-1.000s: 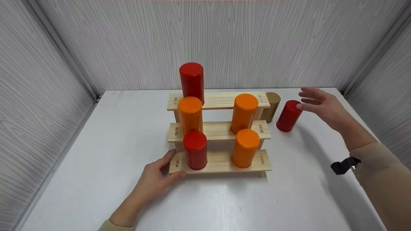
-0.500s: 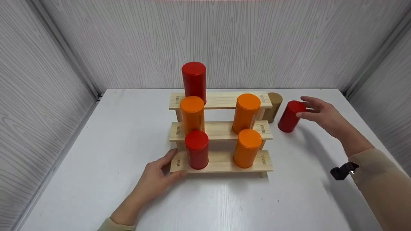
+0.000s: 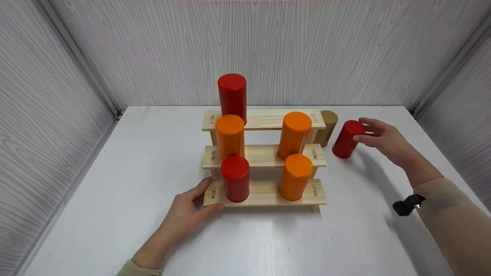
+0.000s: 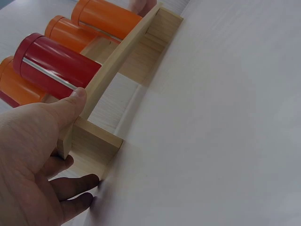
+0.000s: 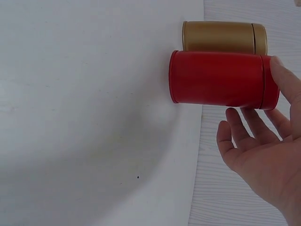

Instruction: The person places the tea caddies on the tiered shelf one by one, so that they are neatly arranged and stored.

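Note:
My left hand grips the left end of the lowest step of a three-tier wooden display stand. In the left wrist view its thumb lies along the front edge by a red canister, with fingers around the end support. At the stand's right, my right hand holds the lid end of another red canister, thumb on the near side and fingers partly hidden behind. That canister stands on the table. Behind the stand's right end, a gold canister is partly hidden in the head view.
A red canister stands on the top tier's left. Two orange canisters occupy the middle tier; the bottom tier bears a red and an orange canister. Pale wood-grain walls enclose the white table at the back and sides.
My right hand has lowered slightly and closed in around the red canister's lid. My left hand keeps its hold on the stand; the canisters stay in place.

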{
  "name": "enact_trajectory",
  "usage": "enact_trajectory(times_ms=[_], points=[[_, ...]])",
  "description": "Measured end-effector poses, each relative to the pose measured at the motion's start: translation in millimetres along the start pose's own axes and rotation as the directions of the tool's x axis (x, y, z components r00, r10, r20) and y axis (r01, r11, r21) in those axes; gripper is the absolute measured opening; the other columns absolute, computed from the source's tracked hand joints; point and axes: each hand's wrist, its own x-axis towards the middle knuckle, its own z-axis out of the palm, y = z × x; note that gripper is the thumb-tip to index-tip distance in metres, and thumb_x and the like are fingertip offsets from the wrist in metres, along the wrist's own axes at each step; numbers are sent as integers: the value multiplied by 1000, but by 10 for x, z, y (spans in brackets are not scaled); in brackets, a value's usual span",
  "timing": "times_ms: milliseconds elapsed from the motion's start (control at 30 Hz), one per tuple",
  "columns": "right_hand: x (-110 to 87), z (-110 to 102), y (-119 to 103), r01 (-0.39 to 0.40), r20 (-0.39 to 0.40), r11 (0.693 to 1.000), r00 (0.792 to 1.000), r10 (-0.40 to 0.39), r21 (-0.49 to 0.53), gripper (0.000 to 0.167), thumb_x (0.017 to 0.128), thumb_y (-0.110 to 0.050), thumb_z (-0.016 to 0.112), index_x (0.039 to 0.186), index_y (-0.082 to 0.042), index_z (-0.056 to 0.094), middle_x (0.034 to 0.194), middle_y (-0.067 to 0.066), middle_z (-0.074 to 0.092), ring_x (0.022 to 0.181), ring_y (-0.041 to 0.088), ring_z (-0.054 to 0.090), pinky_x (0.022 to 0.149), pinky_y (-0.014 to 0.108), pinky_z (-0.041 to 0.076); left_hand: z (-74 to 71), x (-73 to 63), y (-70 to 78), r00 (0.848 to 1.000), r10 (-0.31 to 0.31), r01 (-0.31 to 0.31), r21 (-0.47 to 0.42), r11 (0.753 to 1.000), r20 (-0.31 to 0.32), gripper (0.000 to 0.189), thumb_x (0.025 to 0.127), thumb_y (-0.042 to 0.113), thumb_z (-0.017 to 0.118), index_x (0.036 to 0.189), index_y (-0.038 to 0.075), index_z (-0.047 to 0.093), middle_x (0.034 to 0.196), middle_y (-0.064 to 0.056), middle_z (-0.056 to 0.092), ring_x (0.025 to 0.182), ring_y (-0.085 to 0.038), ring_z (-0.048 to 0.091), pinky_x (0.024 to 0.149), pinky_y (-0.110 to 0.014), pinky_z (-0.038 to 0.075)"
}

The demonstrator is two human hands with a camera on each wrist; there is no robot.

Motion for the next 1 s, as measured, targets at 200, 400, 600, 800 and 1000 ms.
enact_trajectory(times_ms=[200,400,600,800,1000], points=[[20,22,10,2,-6,1000,1000,-2,-8,86,103,-43,70,171,-20,23,165,17,38,144,35,45,117,52,45,-3,0,-5,1000,-5,5,10,1000,2,96,85,53,88,162,15,46,162,3,47,148,-21,48,119,-41,42],[12,32,23,2,-24,1000,1000,-2,-10,85,101,-48,72,169,-20,29,159,14,44,138,30,49,114,46,48,0,5,-10,1000,-1,1,18,1000,1,96,84,54,88,162,16,46,162,3,48,147,-21,49,119,-42,42],[-3,54,38,8,-32,1000,999,-7,10,86,100,-51,73,167,-19,31,157,13,46,138,31,49,117,56,44,-2,5,-19,1000,8,-8,23,1000,3,96,84,54,88,162,16,46,161,3,48,147,-21,50,118,-41,43],[16,72,71,24,-34,1000,999,-24,3,81,102,-50,70,167,-20,33,156,12,48,138,29,49,112,42,51,2,0,-32,1000,28,-28,13,1000,-14,93,85,49,88,160,13,48,160,0,50,146,-23,51,118,-43,43],[16,78,113,28,-33,1000,999,-28,5,79,104,-47,68,168,-19,31,157,12,47,140,29,48,106,30,53,9,8,-31,1000,18,-18,20,1000,-9,93,85,50,88,161,14,47,160,2,50,145,-20,51,118,-41,43]])
